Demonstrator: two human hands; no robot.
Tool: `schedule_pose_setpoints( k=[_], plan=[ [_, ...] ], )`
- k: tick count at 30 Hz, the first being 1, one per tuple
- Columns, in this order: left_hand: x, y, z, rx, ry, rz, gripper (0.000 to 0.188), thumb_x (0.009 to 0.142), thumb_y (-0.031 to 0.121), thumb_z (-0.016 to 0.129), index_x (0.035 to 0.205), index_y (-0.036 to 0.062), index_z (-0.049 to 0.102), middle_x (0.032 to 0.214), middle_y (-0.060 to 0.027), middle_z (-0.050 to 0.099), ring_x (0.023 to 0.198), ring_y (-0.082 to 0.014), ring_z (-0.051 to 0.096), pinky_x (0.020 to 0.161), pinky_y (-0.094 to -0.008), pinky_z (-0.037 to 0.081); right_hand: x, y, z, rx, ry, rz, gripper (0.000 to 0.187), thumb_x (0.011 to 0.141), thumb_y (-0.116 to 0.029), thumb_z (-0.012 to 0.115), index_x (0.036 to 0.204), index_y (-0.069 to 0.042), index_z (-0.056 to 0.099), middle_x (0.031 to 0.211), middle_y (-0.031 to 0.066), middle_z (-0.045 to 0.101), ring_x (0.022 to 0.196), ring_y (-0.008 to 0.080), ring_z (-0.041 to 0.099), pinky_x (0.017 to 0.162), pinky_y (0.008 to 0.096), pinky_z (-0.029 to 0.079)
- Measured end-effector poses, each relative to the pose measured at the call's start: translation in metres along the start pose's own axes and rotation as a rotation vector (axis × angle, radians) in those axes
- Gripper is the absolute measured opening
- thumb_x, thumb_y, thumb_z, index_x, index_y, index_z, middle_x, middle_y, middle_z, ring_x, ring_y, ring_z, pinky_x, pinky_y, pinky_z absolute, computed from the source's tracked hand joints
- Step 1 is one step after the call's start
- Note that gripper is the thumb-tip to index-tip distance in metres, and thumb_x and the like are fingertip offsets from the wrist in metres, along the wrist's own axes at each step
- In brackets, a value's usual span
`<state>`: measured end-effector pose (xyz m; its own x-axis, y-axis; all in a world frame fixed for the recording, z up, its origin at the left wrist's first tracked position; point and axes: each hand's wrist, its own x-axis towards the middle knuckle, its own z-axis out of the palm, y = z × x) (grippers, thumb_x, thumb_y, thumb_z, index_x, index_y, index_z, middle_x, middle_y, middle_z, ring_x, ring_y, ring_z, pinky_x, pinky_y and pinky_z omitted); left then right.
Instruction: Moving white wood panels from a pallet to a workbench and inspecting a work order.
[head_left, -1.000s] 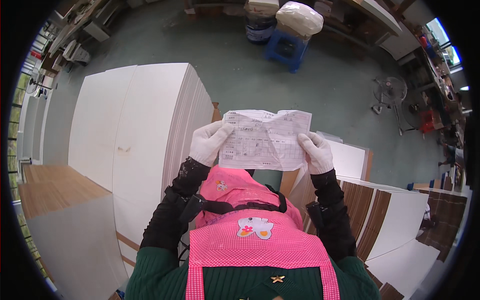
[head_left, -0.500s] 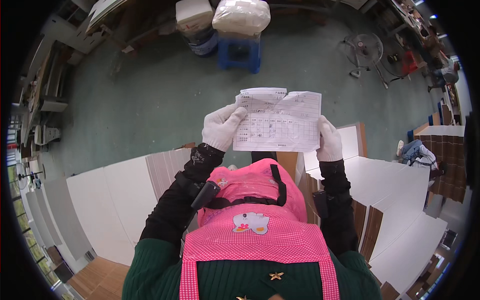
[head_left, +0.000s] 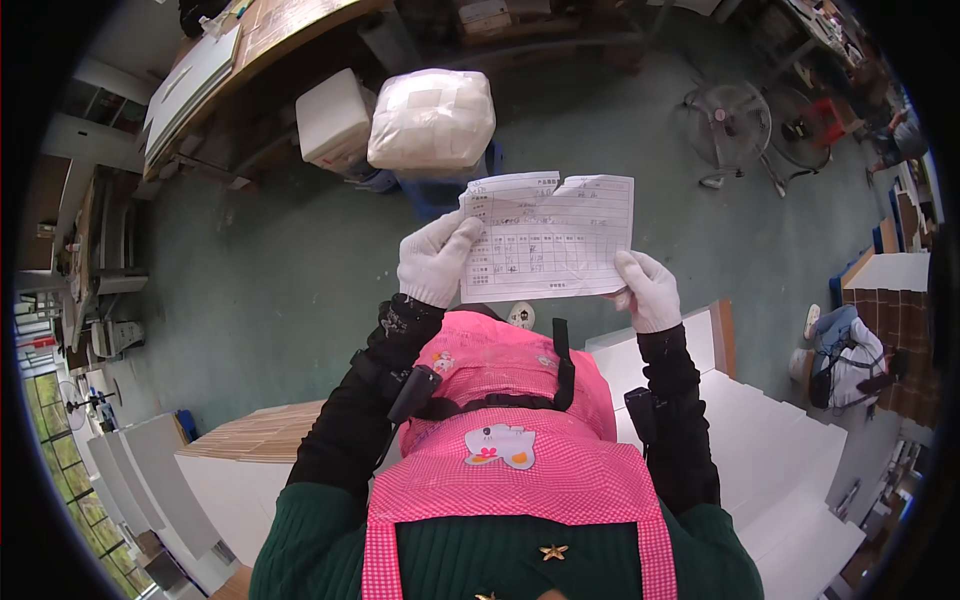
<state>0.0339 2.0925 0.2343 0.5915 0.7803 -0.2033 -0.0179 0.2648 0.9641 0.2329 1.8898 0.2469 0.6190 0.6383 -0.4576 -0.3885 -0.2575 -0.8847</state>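
A white paper form (head_left: 545, 245) with a printed table and handwriting is stretched between my two gloved hands, in front of my pink checked apron (head_left: 520, 470). Its top edge is torn, with a notch right of the middle. My left hand (head_left: 437, 260), in a white knit glove, pinches the sheet's left edge with the thumb on top. At the lower right corner my right hand (head_left: 650, 290), gloved alike, grips the paper between thumb and bent fingers. Both forearms wear black sleeves.
Ahead stand a plastic-wrapped white bundle (head_left: 432, 120) on a blue stool and a white box (head_left: 333, 120). A wooden worktable (head_left: 290, 40) is at the far left, fans (head_left: 728, 125) at the far right. White panels (head_left: 740, 430) are stacked beside me; a person (head_left: 850, 355) is at right.
The bundle, stool and worktable appear closer as my view has moved forward. My right hand has slid down to the form's lower right corner. Both hands still hold the sheet.
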Motion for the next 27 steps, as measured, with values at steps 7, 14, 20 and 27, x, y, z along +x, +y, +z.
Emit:
schedule_pose_setpoints(
  k=[7,14,20,27],
  plan=[
    [0.157,0.013,0.080,-0.050,-0.048,0.007,0.028,0.089,0.011,0.060,0.112,-0.0051,0.062,0.096,-0.0077,0.068,0.083,-0.0089,0.061,0.077,-0.0231,0.050,0.131,-0.068,-0.042,0.044,0.099,-0.062,0.032,0.091,-0.023,0.059,0.105,0.006,0.062,0.072,0.0027,0.062,0.047,0.0041,0.045,0.049,0.0200,0.043],
    [0.377,0.032,0.147,-0.060,-0.259,0.023,0.027,0.090,0.012,0.060,0.110,-0.0060,0.062,0.096,-0.0088,0.068,0.084,-0.0094,0.062,0.077,-0.0226,0.050,0.292,-0.150,-0.068,0.050,0.205,-0.126,0.031,0.090,-0.021,0.062,0.106,0.006,0.063,0.071,0.0035,0.064,0.050,0.0051,0.049,0.046,0.0190,0.038],
    [0.537,0.076,0.196,-0.063,-0.361,-0.027,0.031,0.091,0.016,0.059,0.113,-0.0058,0.061,0.098,-0.0086,0.067,0.084,-0.0090,0.061,0.077,-0.0231,0.050,0.420,-0.225,-0.068,0.165,0.294,-0.159,0.029,0.091,-0.020,0.060,0.106,0.006,0.063,0.072,0.0037,0.063,0.053,0.0055,0.050,0.048,0.0193,0.038],
    [0.684,0.094,0.215,0.160,-0.380,-0.022,0.042,0.091,0.033,0.058,0.113,-0.0024,0.061,0.096,-0.0089,0.067,0.085,-0.0102,0.062,0.076,-0.0243,0.051,0.560,-0.296,-0.074,0.190,0.341,-0.209,0.028,0.091,-0.019,0.060,0.105,0.005,0.063,0.075,0.0046,0.064,0.053,0.0066,0.051,0.048,0.0194,0.039]
  ],
)
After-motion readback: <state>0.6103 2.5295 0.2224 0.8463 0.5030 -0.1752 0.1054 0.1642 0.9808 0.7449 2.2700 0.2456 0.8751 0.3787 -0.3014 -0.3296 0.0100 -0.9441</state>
